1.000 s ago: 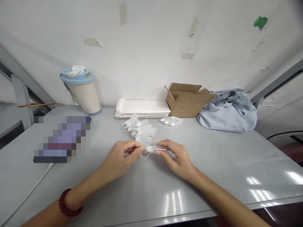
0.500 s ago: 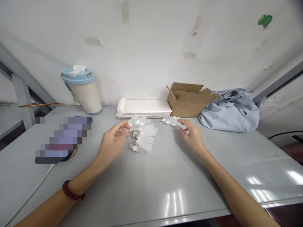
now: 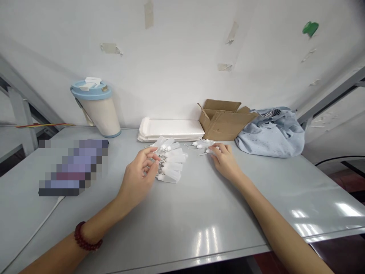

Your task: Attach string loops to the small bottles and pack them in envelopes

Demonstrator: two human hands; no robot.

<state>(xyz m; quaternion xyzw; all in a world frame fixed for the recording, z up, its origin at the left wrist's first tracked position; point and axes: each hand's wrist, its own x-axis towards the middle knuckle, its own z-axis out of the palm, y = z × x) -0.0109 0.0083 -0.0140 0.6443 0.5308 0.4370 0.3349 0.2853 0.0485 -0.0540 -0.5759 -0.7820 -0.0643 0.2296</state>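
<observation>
Grey desk (image 3: pixel 176 220), shiny, light glare on the near side between and right of the hands. White wall (image 3: pixel 176 76) behind, bits of tape (image 3: pixel 148 15) on it. Phone (image 3: pixel 78 165), pixelated, left of the left hand, white cable (image 3: pixel 34 227) at its near end. Cup (image 3: pixel 99 116), blue lid, farther off beyond the phone. White stack (image 3: pixel 172 130) beyond and between both hands; open box (image 3: pixel 229 123) straight past the right hand, cloth (image 3: pixel 272 137) to its right.

Left hand (image 3: pixel 139 178): fingers loosely curled, index apart from thumb, nothing seen in the grip; sits at the left edge of the bottle pile (image 3: pixel 172 165). Right hand (image 3: pixel 227 161): thumb and fingers bent over the small bottle group (image 3: pixel 202 143), fingertips at the nearest one; cannot tell if pinched. Bracelet (image 3: pixel 86 236) on left wrist.
</observation>
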